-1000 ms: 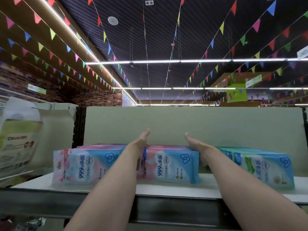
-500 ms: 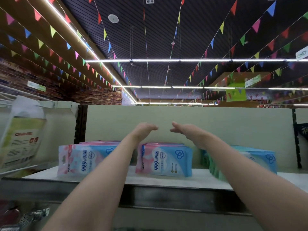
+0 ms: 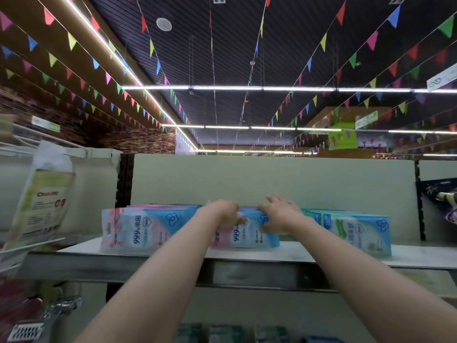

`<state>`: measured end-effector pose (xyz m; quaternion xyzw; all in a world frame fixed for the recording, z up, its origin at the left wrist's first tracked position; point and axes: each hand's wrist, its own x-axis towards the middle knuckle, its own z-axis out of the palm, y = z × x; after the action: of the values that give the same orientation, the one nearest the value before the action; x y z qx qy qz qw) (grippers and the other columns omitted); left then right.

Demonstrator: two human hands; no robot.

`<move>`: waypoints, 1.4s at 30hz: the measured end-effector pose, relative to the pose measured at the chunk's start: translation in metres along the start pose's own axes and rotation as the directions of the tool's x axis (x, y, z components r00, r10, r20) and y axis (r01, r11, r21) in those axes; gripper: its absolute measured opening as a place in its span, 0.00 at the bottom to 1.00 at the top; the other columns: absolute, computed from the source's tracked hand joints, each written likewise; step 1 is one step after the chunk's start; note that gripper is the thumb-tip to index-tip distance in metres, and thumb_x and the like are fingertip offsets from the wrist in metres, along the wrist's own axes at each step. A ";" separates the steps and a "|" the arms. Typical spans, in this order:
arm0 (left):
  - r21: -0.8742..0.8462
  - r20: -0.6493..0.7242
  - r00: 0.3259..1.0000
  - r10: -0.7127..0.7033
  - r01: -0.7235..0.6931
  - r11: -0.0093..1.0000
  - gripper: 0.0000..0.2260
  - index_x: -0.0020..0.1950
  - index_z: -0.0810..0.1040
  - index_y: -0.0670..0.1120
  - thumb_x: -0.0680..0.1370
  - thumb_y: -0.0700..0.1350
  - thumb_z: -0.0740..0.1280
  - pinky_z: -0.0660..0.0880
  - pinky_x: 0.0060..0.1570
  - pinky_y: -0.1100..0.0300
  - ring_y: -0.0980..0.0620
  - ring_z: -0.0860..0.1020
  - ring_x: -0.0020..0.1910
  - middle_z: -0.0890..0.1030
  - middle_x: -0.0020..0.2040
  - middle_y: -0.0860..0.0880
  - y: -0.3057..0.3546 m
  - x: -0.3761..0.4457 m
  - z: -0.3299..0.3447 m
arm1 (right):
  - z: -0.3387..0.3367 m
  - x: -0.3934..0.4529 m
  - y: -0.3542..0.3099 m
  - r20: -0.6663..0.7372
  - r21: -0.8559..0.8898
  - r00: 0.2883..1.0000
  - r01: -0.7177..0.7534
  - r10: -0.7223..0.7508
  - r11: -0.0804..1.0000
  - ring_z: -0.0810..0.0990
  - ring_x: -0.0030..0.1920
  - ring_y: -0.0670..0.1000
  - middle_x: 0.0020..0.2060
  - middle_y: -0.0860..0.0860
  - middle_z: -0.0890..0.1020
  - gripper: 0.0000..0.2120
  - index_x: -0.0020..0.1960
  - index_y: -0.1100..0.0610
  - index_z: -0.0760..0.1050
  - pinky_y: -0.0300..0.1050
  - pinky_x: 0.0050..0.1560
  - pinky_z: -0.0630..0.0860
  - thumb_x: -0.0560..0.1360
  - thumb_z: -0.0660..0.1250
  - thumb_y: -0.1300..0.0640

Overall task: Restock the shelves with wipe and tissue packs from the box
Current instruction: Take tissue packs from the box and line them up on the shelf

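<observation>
On the white top shelf [image 3: 284, 252] stand three rows of wipe packs. The middle row of pink-and-blue "999" packs [image 3: 243, 237] is gripped from both sides: my left hand [image 3: 223, 214] curls over its left top edge, and my right hand [image 3: 278, 216] clasps its right top edge with fingers down the front. A second pink-and-blue row [image 3: 146, 229] stands to the left, apart from my hands. To the right is a row of green-and-blue packs [image 3: 358, 231]. The box is out of view.
A cream back panel [image 3: 272, 181] closes the shelf behind the packs. A tilted pale pack [image 3: 42, 196] hangs from a rack at the left. A dark package [image 3: 442, 199] shows in the adjoining bay at the right. Blurred goods lie on the shelf below.
Both hands came down from above the middle row and closed on its top corners. The view shifted slightly; the packs stay on the shelf.
</observation>
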<state>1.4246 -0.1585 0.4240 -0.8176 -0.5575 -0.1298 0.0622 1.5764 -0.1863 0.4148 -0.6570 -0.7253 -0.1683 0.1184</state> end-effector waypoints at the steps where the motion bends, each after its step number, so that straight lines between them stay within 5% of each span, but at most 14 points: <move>1: 0.004 0.010 1.000 -0.003 0.003 1.000 0.26 0.72 0.66 0.47 0.78 0.59 0.60 0.62 0.70 0.45 0.44 0.70 0.67 0.72 0.68 0.45 0.002 -0.001 -0.003 | -0.004 -0.003 -0.001 -0.004 0.022 1.000 0.008 -0.008 1.000 0.47 0.77 0.54 0.77 0.53 0.51 0.35 0.76 0.47 0.54 0.57 0.75 0.46 0.74 0.67 0.48; 6: -0.205 -0.081 0.988 0.132 -0.146 0.968 0.31 0.76 0.57 0.45 0.78 0.57 0.61 0.58 0.73 0.53 0.47 0.62 0.74 0.62 0.75 0.46 0.029 -0.007 -0.014 | -0.035 -0.029 0.023 0.006 0.138 1.000 -0.021 0.021 0.990 0.52 0.76 0.53 0.77 0.53 0.53 0.34 0.76 0.50 0.56 0.51 0.75 0.53 0.74 0.67 0.48; 10: -0.372 -0.214 0.957 0.197 -0.266 0.889 0.25 0.74 0.63 0.43 0.79 0.51 0.62 0.60 0.71 0.56 0.48 0.65 0.72 0.66 0.73 0.46 0.063 -0.006 -0.013 | -0.066 -0.058 0.067 0.023 0.251 0.992 -0.128 0.126 0.960 0.59 0.74 0.54 0.74 0.54 0.60 0.27 0.73 0.53 0.63 0.46 0.72 0.56 0.76 0.65 0.53; 14: -0.451 -0.200 0.948 0.246 -0.312 0.836 0.26 0.74 0.63 0.44 0.79 0.51 0.63 0.62 0.69 0.55 0.47 0.66 0.71 0.67 0.72 0.44 0.096 -0.002 -0.009 | -0.077 -0.086 0.120 0.054 0.318 0.971 -0.236 0.231 0.918 0.60 0.73 0.55 0.73 0.54 0.62 0.28 0.73 0.54 0.64 0.48 0.72 0.57 0.75 0.67 0.54; 19: -0.391 0.001 0.974 0.228 -0.210 0.896 0.40 0.76 0.56 0.41 0.73 0.62 0.66 0.63 0.71 0.53 0.45 0.65 0.71 0.63 0.75 0.43 0.138 0.009 0.007 | -0.048 -0.093 0.164 0.170 0.346 0.947 -0.315 0.272 0.884 0.61 0.73 0.55 0.75 0.54 0.59 0.40 0.77 0.52 0.53 0.49 0.71 0.61 0.71 0.72 0.56; 23: -0.326 0.000 0.989 0.149 -0.141 0.935 0.48 0.76 0.49 0.40 0.69 0.65 0.68 0.62 0.72 0.52 0.44 0.61 0.73 0.58 0.76 0.41 0.167 0.019 0.021 | -0.020 -0.076 0.179 0.196 0.302 0.935 -0.344 0.295 0.889 0.52 0.76 0.59 0.76 0.59 0.51 0.56 0.77 0.53 0.40 0.56 0.75 0.53 0.65 0.76 0.49; 27: -0.370 -0.032 0.999 0.014 -0.025 0.929 0.44 0.75 0.53 0.39 0.70 0.57 0.73 0.66 0.67 0.54 0.44 0.67 0.68 0.63 0.71 0.41 0.180 0.024 0.035 | -0.002 -0.066 0.183 0.132 0.245 0.959 -0.275 0.249 0.930 0.43 0.76 0.59 0.76 0.59 0.43 0.55 0.77 0.52 0.41 0.56 0.76 0.49 0.66 0.75 0.45; 31: -0.461 0.036 0.999 0.000 0.016 0.887 0.44 0.75 0.55 0.42 0.70 0.63 0.69 0.65 0.69 0.51 0.44 0.66 0.70 0.62 0.74 0.43 0.178 0.022 0.025 | -0.008 -0.067 0.197 0.151 0.310 0.972 -0.218 0.179 0.926 0.43 0.77 0.57 0.77 0.56 0.43 0.54 0.77 0.52 0.41 0.56 0.75 0.48 0.66 0.72 0.39; 33: -0.654 0.075 0.997 0.002 0.047 0.755 0.42 0.77 0.52 0.44 0.72 0.69 0.59 0.62 0.71 0.47 0.43 0.61 0.73 0.57 0.77 0.43 0.177 0.023 0.013 | -0.019 -0.066 0.210 0.156 0.550 0.972 -0.233 0.175 0.802 0.47 0.77 0.56 0.77 0.54 0.46 0.49 0.77 0.53 0.42 0.57 0.75 0.48 0.69 0.65 0.34; 35: -0.844 0.079 0.994 -0.071 0.105 0.527 0.37 0.77 0.52 0.46 0.76 0.68 0.50 0.60 0.72 0.45 0.41 0.58 0.74 0.56 0.77 0.43 0.173 0.031 0.006 | -0.025 -0.061 0.225 0.153 0.839 0.960 -0.251 0.233 0.483 0.48 0.77 0.56 0.77 0.51 0.48 0.41 0.77 0.52 0.45 0.58 0.75 0.47 0.74 0.54 0.32; 37: -0.937 0.133 0.962 -0.237 0.200 0.286 0.34 0.77 0.52 0.45 0.79 0.65 0.48 0.57 0.73 0.45 0.41 0.57 0.75 0.55 0.77 0.42 0.169 0.043 0.013 | -0.020 -0.055 0.238 0.211 0.927 0.911 -0.302 0.355 0.222 0.48 0.77 0.56 0.77 0.52 0.48 0.34 0.77 0.53 0.45 0.55 0.74 0.47 0.78 0.45 0.35; 40: -0.952 0.295 0.899 -0.325 0.306 -0.017 0.40 0.76 0.55 0.43 0.74 0.69 0.52 0.60 0.71 0.43 0.40 0.62 0.73 0.60 0.76 0.41 0.166 0.065 0.037 | 0.001 -0.046 0.247 0.319 0.881 0.828 -0.438 0.461 0.177 0.51 0.76 0.58 0.77 0.58 0.50 0.33 0.77 0.59 0.44 0.51 0.74 0.50 0.80 0.38 0.39; 42: -0.936 0.349 0.909 -0.229 0.351 -0.035 0.48 0.75 0.59 0.45 0.65 0.75 0.57 0.67 0.66 0.41 0.39 0.71 0.67 0.69 0.71 0.40 0.169 0.078 0.051 | 0.012 -0.037 0.245 0.379 0.889 0.870 -0.437 0.315 0.135 0.60 0.74 0.58 0.74 0.60 0.60 0.35 0.77 0.58 0.50 0.50 0.73 0.57 0.79 0.38 0.36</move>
<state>1.6154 -0.1392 0.4043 -0.4987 -0.4707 -0.4507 -0.5715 1.8241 -0.1960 0.4106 -0.6117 -0.4892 0.3771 0.4944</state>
